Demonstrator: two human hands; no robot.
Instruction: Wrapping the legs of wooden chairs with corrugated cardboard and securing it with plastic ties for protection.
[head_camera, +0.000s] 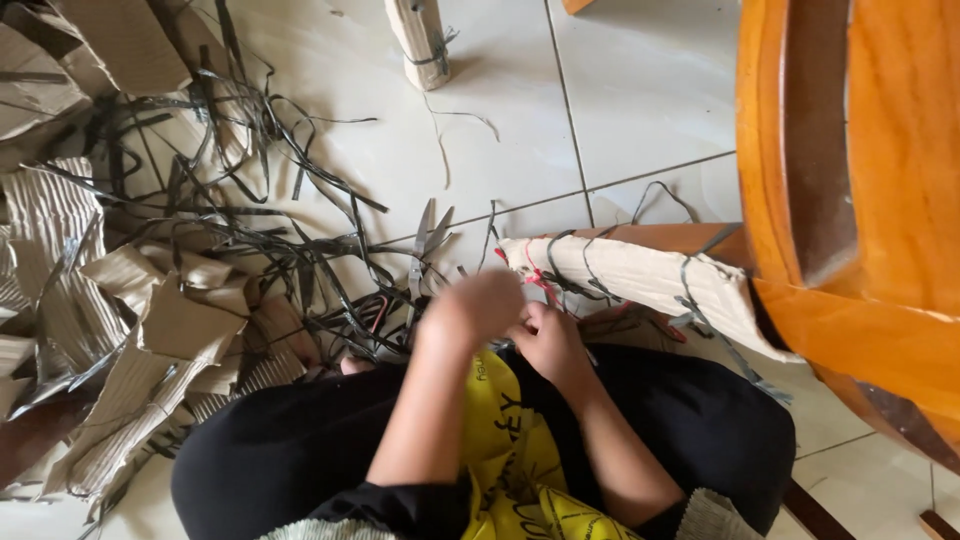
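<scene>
Tying step: 2 hands, left (478, 305) blurred, grip unclear, right (548, 338) pinching red string (535, 277) on cardboard-wrapped leg (640, 275); next needs tightening.

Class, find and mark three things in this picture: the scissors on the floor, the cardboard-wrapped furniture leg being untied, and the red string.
scissors (424, 243), head view, on the blades.
cardboard-wrapped leg (640, 275), head view, mid wrapping.
red string (537, 277), head view, beside the knot.
</scene>
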